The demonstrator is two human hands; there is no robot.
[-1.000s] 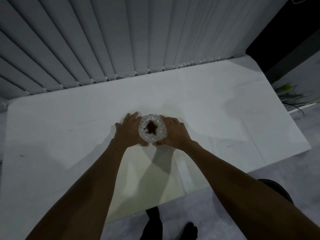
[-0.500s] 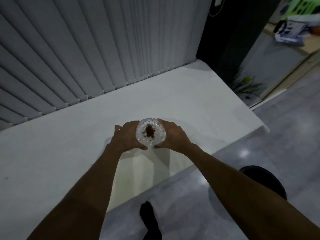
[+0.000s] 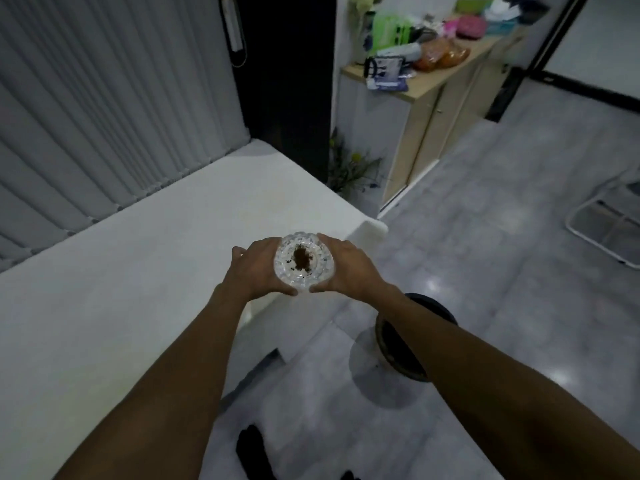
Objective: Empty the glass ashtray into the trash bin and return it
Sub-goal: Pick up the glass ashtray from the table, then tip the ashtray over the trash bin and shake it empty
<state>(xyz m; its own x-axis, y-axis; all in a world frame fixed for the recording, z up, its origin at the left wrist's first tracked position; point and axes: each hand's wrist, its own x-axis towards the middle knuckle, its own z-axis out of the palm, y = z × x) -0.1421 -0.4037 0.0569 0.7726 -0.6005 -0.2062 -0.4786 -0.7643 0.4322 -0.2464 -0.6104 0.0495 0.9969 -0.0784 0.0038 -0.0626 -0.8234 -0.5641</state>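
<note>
A round cut-glass ashtray (image 3: pixel 304 266) with dark brown ash in its middle is held level in the air between both hands, above the white table's right front edge. My left hand (image 3: pixel 258 271) grips its left side and my right hand (image 3: pixel 349 270) grips its right side. A round black trash bin (image 3: pixel 398 348) stands on the grey floor below and to the right, partly hidden by my right forearm.
The white table (image 3: pixel 138 289) lies to the left against grey vertical blinds (image 3: pixel 104 116). A wooden cabinet (image 3: pixel 433 109) cluttered with bags stands at the back right. A white folding frame (image 3: pixel 602 220) sits on the floor at the far right. A plant (image 3: pixel 349 168) is beside the table's corner.
Both hands have lifted the ashtray off the table and carried it right, past the table's edge. The view has swung right, bringing the trash bin and cabinet into sight.
</note>
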